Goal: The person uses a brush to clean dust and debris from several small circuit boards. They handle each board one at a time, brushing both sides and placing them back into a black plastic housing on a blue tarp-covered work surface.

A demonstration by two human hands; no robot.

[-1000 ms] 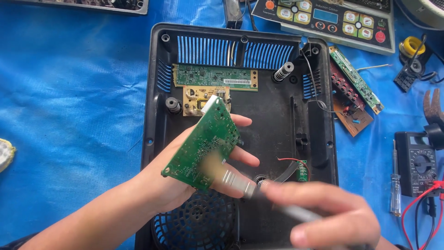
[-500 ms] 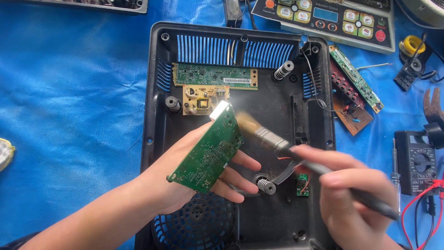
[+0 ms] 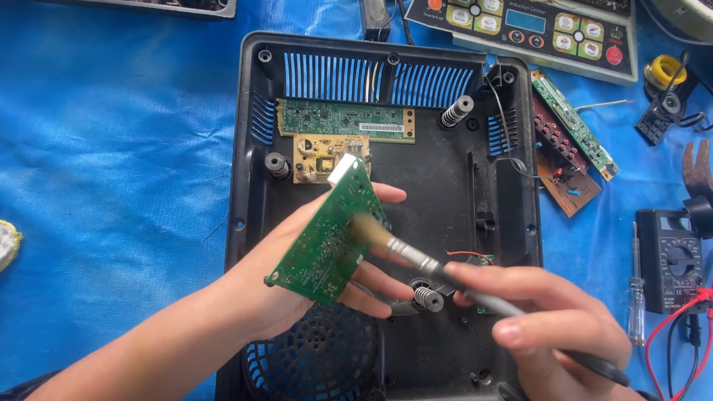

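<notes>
Left hand (image 3: 297, 286) holds a green board (image 3: 327, 234) tilted above the black housing (image 3: 245, 186), solder side up; fingers curl under the board, thumb side hidden behind it. Grip clamped on the board's edges.

Right hand (image 3: 546, 323) holds a brush (image 3: 416, 256) by its dark handle, fingers closed round it. Metal ferrule points up-left; pale bristles touch the board's face near its right edge.

Board sits over the middle of the open housing, just below a small tan board (image 3: 321, 154) and a long green board (image 3: 345, 119) that lie inside the housing near its vented back wall. Two springs stand in the housing: one (image 3: 454, 111) near the upper right, one (image 3: 427, 297) just under the brush. Round fan grille (image 3: 312, 353) at the lower left corner of the housing, under the left wrist.

Everything rests on a blue tarp (image 3: 111, 186). Right of the housing: two loose boards (image 3: 572, 145), a screwdriver (image 3: 635, 297), a black multimeter (image 3: 672, 260) with red lead. Control panel (image 3: 527, 26) at the top edge, a yellow solder reel (image 3: 663, 70) beside it.
</notes>
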